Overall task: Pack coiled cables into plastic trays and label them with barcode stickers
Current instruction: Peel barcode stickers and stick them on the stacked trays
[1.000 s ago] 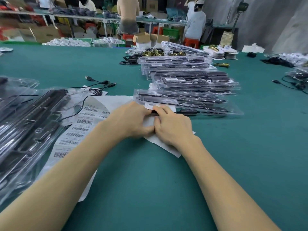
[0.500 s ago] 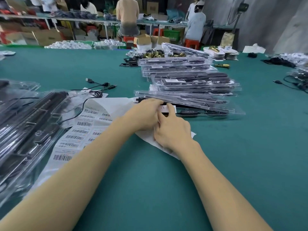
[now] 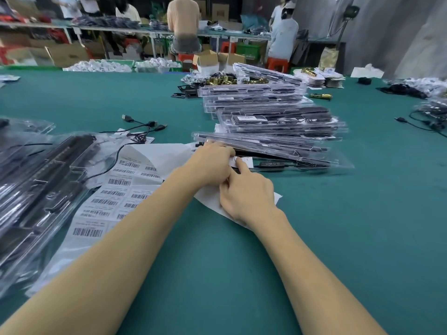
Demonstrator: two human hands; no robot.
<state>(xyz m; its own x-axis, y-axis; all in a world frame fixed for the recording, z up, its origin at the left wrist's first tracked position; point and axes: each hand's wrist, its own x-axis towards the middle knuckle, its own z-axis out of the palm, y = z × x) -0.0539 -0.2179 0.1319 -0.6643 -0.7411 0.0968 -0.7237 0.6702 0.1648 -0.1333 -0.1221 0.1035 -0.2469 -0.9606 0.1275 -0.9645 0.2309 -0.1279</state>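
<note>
My left hand (image 3: 210, 165) and my right hand (image 3: 246, 195) meet at the near left corner of the closest clear plastic tray (image 3: 290, 154), which holds a black cable and an inline controller. A small white barcode sticker (image 3: 247, 161) lies on that tray. My left fingers hold its left end, and my right index fingertip presses down on it while the other right fingers stay curled. A sheet of barcode stickers (image 3: 113, 192) lies flat to the left, partly under my left forearm. Its peeled white backing (image 3: 210, 198) sits beneath both hands.
Behind the nearest tray, filled trays (image 3: 278, 122) overlap in a row running away from me. A pile of clear trays with black parts (image 3: 36, 180) fills the left edge. Loose USB cables (image 3: 142, 126) lie on the green table (image 3: 338, 226). People work at benches in the background.
Both hands moved forward off the sticker sheet to the nearest tray, carrying a sticker. My right index finger now lies on the sticker on the tray.
</note>
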